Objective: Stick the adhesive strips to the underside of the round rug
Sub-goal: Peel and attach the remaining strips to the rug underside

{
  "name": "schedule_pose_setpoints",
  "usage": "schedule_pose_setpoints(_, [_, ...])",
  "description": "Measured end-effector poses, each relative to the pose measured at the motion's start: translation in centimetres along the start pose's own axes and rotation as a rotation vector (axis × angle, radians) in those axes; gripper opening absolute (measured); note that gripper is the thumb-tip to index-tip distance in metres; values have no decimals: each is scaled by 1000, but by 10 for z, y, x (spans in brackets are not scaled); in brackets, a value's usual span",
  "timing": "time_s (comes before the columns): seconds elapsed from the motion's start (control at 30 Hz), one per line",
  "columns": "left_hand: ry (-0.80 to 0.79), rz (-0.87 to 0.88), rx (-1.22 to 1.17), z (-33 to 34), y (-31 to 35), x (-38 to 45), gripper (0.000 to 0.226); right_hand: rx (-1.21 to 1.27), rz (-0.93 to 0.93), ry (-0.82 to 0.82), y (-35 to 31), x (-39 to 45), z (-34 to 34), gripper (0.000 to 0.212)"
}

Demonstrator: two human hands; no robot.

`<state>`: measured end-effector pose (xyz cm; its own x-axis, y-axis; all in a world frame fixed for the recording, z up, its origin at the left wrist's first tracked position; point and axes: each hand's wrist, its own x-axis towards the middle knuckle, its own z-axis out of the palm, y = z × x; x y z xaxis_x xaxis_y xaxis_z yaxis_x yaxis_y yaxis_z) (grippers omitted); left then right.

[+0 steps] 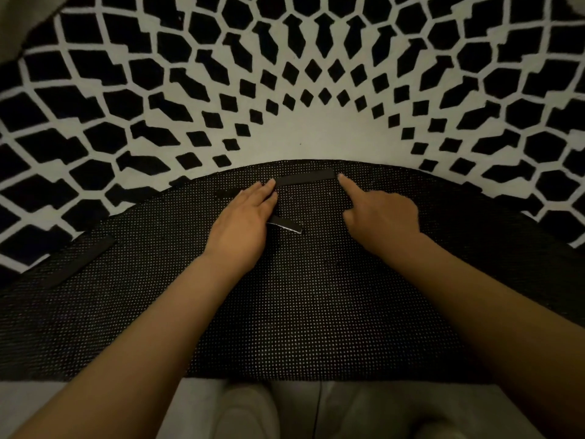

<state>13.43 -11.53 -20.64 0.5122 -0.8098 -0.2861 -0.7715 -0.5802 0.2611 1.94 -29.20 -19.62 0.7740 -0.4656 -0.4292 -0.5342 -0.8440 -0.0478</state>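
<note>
The round rug is folded over, so its black, white-dotted underside [304,296] faces up over the black-and-white patterned top [221,90]. A black adhesive strip [305,178] lies along the folded edge. My left hand [247,217] rests its straight fingers on the strip's left end. A short black piece with a white edge [286,224] pokes out from under that hand, and the thumb is hidden. My right hand [380,213] presses its extended index finger on the strip's right end, other fingers curled. Another strip [79,261] lies stuck on the underside at the far left.
The rug's patterned top spreads across the whole far half of the view. Pale floor [38,407] shows along the near edge. My light-trousered knees [253,413] sit just below the folded rug.
</note>
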Motion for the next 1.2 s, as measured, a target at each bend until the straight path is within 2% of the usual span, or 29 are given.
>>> schedule_pose_setpoints(0.07, [-14, 2, -36, 0, -1, 1, 54, 71, -12, 13, 0, 0, -1, 57])
schedule_pose_setpoints(0.13, [40, -12, -141, -3, 2, 0, 51, 243, 39, 46, 4, -3, -3, 52])
schedule_pose_setpoints(0.23, [226, -193, -465, -9, 20, -12, 41, 510, 95, 117, 18, -20, 0, 50])
schedule_pose_setpoints(0.3, [264, -289, -604, -10, 37, -22, 37, 544, 76, 115, 27, -35, 2, 51])
schedule_pose_setpoints(0.37, [234, -236, -518, -4, 45, -26, 42, 505, 43, 81, 31, -40, 4, 52])
schedule_pose_setpoints(0.5, [128, -80, -133, 5, 36, -20, 56, 408, -55, 65, 15, -23, -4, 58])
schedule_pose_setpoints(0.6, [41, -103, -12, 3, 30, -17, 59, 233, -122, 18, -5, -5, -5, 65])
schedule_pose_setpoints(0.7, [-2, -124, 12, 3, 30, -17, 60, 85, -80, -125, -15, 6, -2, 69])
schedule_pose_setpoints(0.9, [-18, -138, 18, 2, 33, -16, 59, 250, -7, -34, -15, -1, 7, 71])
schedule_pose_setpoints(1.03, [-13, -106, 5, 4, 28, -15, 59, 158, -19, -88, -16, 7, -6, 70])
schedule_pose_setpoints(1.1, [116, -125, -179, 5, 31, -17, 56, 267, -24, -108, -11, 12, -14, 65])
schedule_pose_setpoints(1.2, [376, -299, -677, 1, 47, -23, 46, 684, 69, -28, 0, -1, 2, 56])
